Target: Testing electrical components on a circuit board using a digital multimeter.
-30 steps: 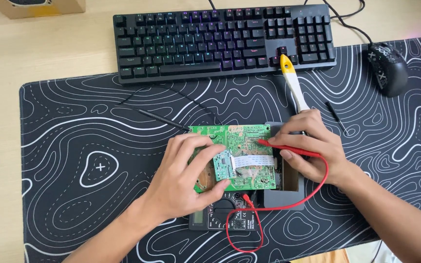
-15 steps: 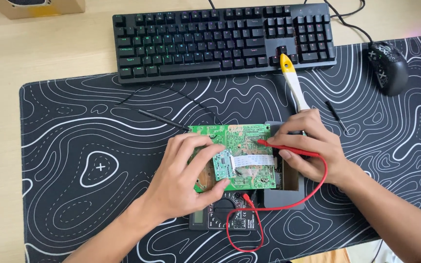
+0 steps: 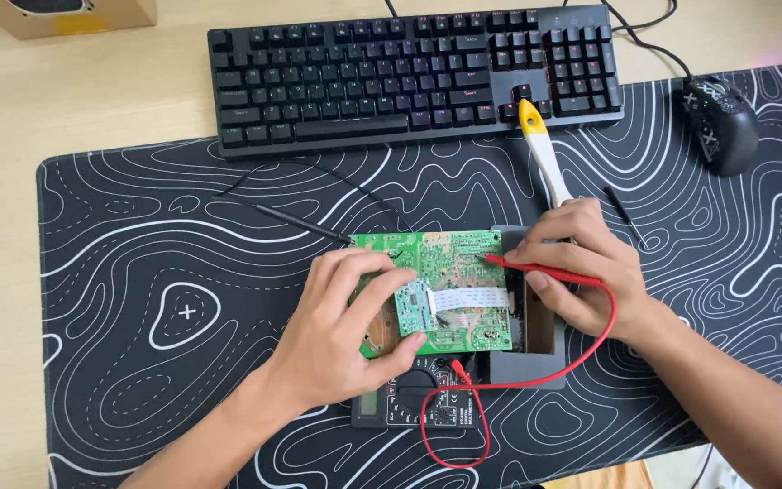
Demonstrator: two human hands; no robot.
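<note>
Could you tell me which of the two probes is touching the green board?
The red probe, held in the right hand; the black probe lies loose on the mat.

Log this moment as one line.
left hand: steadies green circuit board | right hand: holds red probe on board

At the top left corner of the view, a cardboard box (image 3: 74, 14) stands on the light wooden desk, just behind the patterned desk mat. It is brown with a dark oval patch on its top and a small yellow mark on its front side; only its lower part is in view.

Near the lower middle, a dark multimeter (image 3: 414, 403) lies on the mat, partly hidden under the green circuit board. Its small rectangular screen (image 3: 373, 409) sits at the left end, grey-green in colour; what it shows is too small to tell.

No signs or separate labels are seen.
</note>
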